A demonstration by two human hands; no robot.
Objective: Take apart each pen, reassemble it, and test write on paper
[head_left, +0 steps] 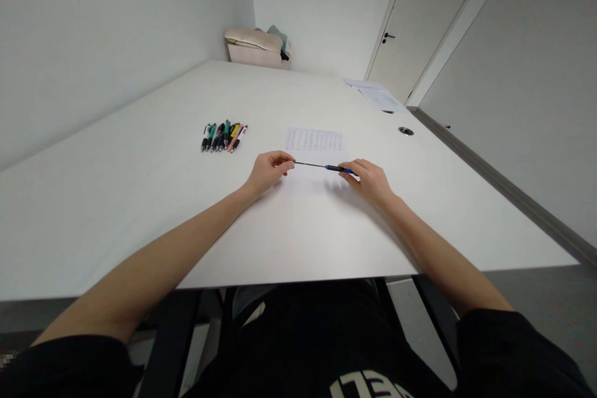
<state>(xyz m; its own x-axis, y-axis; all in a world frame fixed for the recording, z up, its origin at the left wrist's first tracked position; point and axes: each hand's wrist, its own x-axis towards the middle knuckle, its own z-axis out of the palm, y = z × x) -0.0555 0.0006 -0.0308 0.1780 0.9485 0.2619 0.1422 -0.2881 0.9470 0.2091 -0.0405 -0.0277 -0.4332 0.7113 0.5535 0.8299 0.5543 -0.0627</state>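
My left hand pinches the left end of a thin dark rod that looks like a pen refill. From my fingertips it runs straight to the right and meets the end of a blue and black pen barrel. Fingers and thumb of my right hand are closed on that barrel and hide its far end. How deep the refill sits in the barrel, I cannot tell. Below both hands lies a white sheet of paper with rows of writing on its upper part.
Several pens lie side by side at left on the white table. More papers rest near the far right edge, by a round cable hole. A box with cloth items stands beyond the far edge.
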